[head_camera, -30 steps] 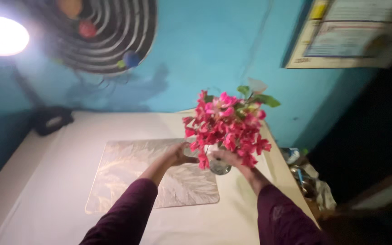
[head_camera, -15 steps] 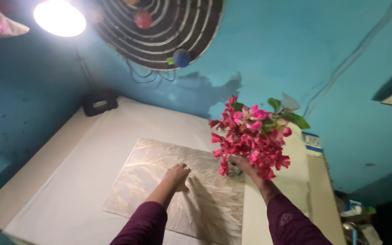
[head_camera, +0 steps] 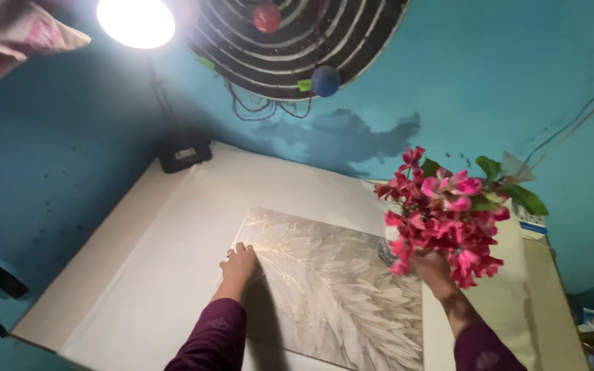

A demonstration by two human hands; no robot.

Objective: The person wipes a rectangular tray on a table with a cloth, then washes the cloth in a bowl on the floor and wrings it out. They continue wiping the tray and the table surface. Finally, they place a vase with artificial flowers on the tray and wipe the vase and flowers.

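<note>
Head view. My left hand [head_camera: 238, 264] lies flat, fingers spread, on the left edge of the silver feather-patterned mat [head_camera: 338, 288], at about 9 o'clock from the mat's centre. The palm bears down on the mat, which I judge pins it against the white tablecloth [head_camera: 173, 227] so that it cannot slide.

My right hand [head_camera: 434, 268] is at 3 o'clock from the mat's centre, closed around the bunch of pink flowers [head_camera: 448, 220]. The blooms hide the fingers, so I cannot tell exactly how they wrap. A glimpse of clear glass, probably a vase [head_camera: 385, 253], shows just left of this hand, over the mat's right edge. The flowers stand upright, leaves at the top, likely so nothing tips or spills.

At 12 o'clock, a round dark wall decoration with coloured balls [head_camera: 297, 41] hangs on the blue wall. A bright lamp [head_camera: 135, 20] sits at 11 o'clock, with a small black device [head_camera: 183, 154] below it at the table's far edge.
</note>
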